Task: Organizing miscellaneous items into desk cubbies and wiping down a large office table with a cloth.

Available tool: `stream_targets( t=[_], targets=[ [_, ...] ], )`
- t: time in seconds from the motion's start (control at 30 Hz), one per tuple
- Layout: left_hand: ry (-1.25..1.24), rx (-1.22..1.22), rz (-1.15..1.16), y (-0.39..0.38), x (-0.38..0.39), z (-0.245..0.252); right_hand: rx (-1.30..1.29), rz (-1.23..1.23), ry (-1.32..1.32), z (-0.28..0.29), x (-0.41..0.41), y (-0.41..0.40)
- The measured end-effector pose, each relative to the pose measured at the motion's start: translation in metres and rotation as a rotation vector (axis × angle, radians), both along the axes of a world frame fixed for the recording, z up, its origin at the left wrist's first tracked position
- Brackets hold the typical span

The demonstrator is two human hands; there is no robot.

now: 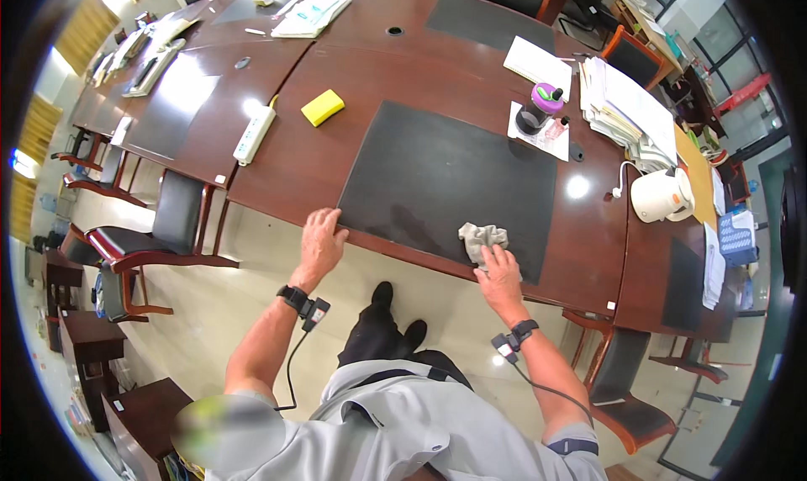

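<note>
My right hand (pixel 501 276) rests on a crumpled grey cloth (pixel 482 238) near the front edge of a black desk pad (pixel 454 172). The fingers lie over the cloth's near side, pressing it against the pad. A darker, damp-looking smear (pixel 408 222) shows on the pad to the left of the cloth. My left hand (pixel 322 244) touches the table's front edge at the pad's near left corner, with nothing seen in it. The pad lies on a glossy reddish-brown wooden table (pixel 284 191).
Left of the pad are a yellow sponge (pixel 323 107) and a white power strip (pixel 255 135). A purple-lidded bottle (pixel 539 109) stands on paper behind right, near stacked papers (pixel 627 109) and a white electric kettle (pixel 662 194). Chairs (pixel 167 222) stand along the table's sides.
</note>
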State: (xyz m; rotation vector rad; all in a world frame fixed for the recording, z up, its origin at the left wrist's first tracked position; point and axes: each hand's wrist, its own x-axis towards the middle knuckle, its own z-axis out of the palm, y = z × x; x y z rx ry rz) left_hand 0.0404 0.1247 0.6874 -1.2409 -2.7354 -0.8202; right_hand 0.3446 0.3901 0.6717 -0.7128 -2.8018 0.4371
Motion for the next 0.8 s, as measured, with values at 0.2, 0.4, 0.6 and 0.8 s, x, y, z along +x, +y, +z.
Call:
stream_targets(
  t=[0.2, 0.4, 0.6, 0.8],
  targets=[
    [-0.017, -0.273, 0.004, 0.016, -0.039, -0.015, 0.022, 0.154, 0.047, -0.002, -0.095, -0.055],
    [-0.107, -0.427, -0.096, 0.028, -0.04, 0.004, 0.063, 0.244, 0.211, 0.004, -0.212, -0.085],
    [-0.137, -0.486, -0.11, 0.026, -0.043, 0.001, 0.093, 0.106, 0.224, -0.004, -0.271, -0.025],
    [-0.149, -0.449, -0.115, 0.027, -0.046, 0.009, 0.333, -0.288, 0.228, -0.007, -0.192, 0.098]
  ],
)
